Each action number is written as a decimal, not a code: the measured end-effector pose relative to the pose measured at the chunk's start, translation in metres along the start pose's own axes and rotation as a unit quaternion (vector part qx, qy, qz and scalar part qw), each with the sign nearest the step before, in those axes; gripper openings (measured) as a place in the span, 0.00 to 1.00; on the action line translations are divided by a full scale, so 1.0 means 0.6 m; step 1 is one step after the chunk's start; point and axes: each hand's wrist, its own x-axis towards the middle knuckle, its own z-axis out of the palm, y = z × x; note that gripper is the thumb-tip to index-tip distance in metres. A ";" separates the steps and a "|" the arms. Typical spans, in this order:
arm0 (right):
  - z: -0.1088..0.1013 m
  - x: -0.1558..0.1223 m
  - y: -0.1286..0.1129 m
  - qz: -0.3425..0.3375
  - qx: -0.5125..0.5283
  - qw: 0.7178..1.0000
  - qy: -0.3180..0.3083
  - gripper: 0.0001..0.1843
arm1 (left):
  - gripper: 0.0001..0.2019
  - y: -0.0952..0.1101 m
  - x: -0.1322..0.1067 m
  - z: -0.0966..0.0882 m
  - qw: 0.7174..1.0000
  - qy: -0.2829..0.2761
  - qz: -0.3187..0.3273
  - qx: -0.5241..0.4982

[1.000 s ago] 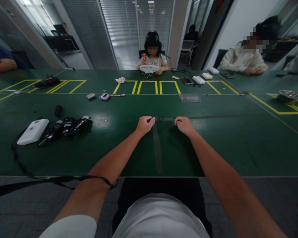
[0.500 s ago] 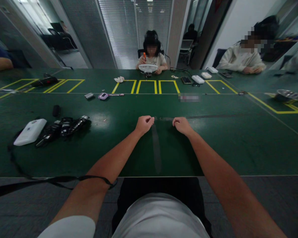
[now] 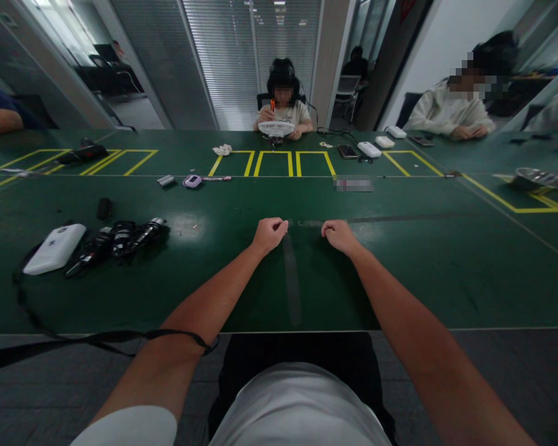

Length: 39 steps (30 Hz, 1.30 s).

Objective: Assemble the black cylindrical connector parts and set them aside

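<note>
Facing a green table, spread under both hands and marked with a grey strip running toward the near edge. Well off to the left, see a black cable bundle, just beside a white box. Holding left hand and right hand apart near mid-table. With fingers curled in on both, left thumb against index; can't tell if pinching anything small. Judged an idle hold; for any grasp, would call for uncurling first.

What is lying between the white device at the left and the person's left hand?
In the head view: bundled black cables close beside the white device, then a tiny pale scrap toward the left hand.
</note>
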 end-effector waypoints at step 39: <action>-0.002 -0.009 -0.014 -0.044 -0.012 0.999 -0.030 0.14 | 0.16 -0.153 -0.138 -0.423 0.774 0.116 -0.292 0.549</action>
